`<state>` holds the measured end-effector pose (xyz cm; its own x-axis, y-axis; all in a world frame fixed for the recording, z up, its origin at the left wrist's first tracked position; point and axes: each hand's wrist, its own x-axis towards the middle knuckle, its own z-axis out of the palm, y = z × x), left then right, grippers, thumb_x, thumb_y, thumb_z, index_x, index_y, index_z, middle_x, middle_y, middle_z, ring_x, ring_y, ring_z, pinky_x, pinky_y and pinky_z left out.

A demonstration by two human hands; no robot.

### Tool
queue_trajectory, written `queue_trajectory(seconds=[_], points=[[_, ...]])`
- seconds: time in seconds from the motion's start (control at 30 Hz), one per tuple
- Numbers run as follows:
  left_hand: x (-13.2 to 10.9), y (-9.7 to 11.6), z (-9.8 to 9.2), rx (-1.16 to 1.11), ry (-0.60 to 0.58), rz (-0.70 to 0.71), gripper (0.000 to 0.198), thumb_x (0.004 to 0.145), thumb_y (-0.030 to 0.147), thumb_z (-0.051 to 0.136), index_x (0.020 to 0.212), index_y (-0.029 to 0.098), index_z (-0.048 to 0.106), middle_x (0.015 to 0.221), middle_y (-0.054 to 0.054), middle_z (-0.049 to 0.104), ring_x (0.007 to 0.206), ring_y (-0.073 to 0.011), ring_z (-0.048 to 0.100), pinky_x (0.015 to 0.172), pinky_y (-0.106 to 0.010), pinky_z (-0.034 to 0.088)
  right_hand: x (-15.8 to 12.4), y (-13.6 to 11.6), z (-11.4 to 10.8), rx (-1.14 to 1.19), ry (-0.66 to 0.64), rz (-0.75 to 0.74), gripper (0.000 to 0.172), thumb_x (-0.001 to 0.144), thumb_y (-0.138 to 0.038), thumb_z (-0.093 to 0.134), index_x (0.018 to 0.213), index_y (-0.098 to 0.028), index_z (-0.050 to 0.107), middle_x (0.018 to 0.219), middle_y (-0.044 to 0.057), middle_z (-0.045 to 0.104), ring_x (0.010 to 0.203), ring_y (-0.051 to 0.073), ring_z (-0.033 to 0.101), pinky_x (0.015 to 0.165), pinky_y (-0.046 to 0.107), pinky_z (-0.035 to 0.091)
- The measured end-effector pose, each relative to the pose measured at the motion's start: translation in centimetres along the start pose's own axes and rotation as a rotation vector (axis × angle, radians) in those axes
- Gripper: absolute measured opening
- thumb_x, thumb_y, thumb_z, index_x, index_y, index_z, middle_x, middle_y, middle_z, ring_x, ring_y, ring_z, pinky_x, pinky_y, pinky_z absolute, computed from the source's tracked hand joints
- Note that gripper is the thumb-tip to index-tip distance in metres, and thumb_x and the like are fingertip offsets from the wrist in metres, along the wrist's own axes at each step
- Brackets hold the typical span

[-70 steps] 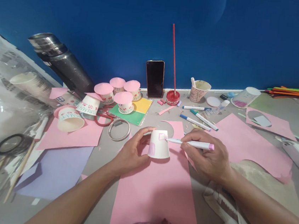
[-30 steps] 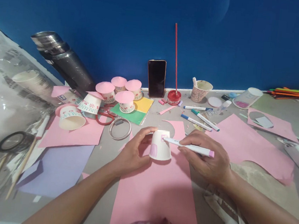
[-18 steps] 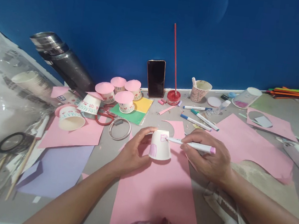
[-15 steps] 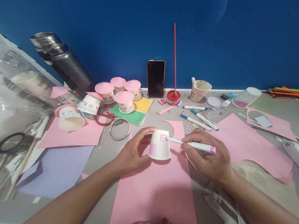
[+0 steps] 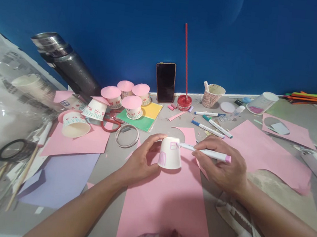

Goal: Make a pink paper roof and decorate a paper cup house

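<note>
A white paper cup stands upside down over a pink paper sheet. My left hand grips it from the left, thumb low and fingers around the back. On the cup's side show a filled purple arched shape and a small outlined window with cross lines. Between the thumb and fingers of my right hand is a white marker with a pink end. Its tip is at the window drawing, and whether it touches the cup I cannot tell.
Decorated cups with pink round tops stand at the back left, near red-handled scissors and a tape roll. A phone leans on the blue wall. Several markers lie behind my right hand. A black flask leans at left.
The marker and my right hand have shifted very slightly to the right. My left hand keeps its hold on the cup, which looks unmoved.
</note>
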<state>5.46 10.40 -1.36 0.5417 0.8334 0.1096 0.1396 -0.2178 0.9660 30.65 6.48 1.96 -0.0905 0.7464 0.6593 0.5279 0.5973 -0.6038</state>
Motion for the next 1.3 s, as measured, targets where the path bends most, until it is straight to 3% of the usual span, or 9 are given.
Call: queue_trajectory(seconds=[0.5, 0.93, 1.3], points=[[-0.08, -0.40, 0.02, -0.002, 0.000, 0.011, 0.072, 0.083, 0.006, 0.071, 0.147, 0.030, 0.050, 0.157, -0.011, 0.049, 0.141, -0.0281, 0.058, 0.122, -0.045, 0.046, -0.02, 0.13, 0.04, 0.013, -0.023, -0.018, 0.006, 0.094, -0.015, 0.069, 0.095, -0.021, 0.069, 0.079, 0.001, 0.074, 0.067, 0.015, 0.063, 0.065, 0.029, 0.050], [0.01, -0.22, 0.17, -0.037, 0.005, -0.001, 0.069, 0.083, 0.009, 0.073, 0.145, 0.028, 0.051, 0.154, -0.012, 0.051, 0.139, -0.0280, 0.059, 0.122, -0.046, 0.046, 0.54, -0.58, -0.51, 0.028, -0.124, 0.005, 0.011, 0.094, -0.014, 0.066, 0.087, -0.022, 0.068, 0.074, -0.001, 0.073, 0.067, 0.013, 0.066, 0.063, 0.026, 0.048], [0.03, -0.42, 0.11, -0.035, 0.000, -0.003, 0.070, 0.084, 0.011, 0.073, 0.147, 0.030, 0.049, 0.155, -0.011, 0.050, 0.140, -0.0291, 0.058, 0.121, -0.047, 0.046, 0.24, -0.44, -0.48, 0.032, -0.057, -0.003, 0.010, 0.093, -0.014, 0.067, 0.091, -0.023, 0.069, 0.076, 0.000, 0.075, 0.065, 0.015, 0.066, 0.063, 0.028, 0.050]])
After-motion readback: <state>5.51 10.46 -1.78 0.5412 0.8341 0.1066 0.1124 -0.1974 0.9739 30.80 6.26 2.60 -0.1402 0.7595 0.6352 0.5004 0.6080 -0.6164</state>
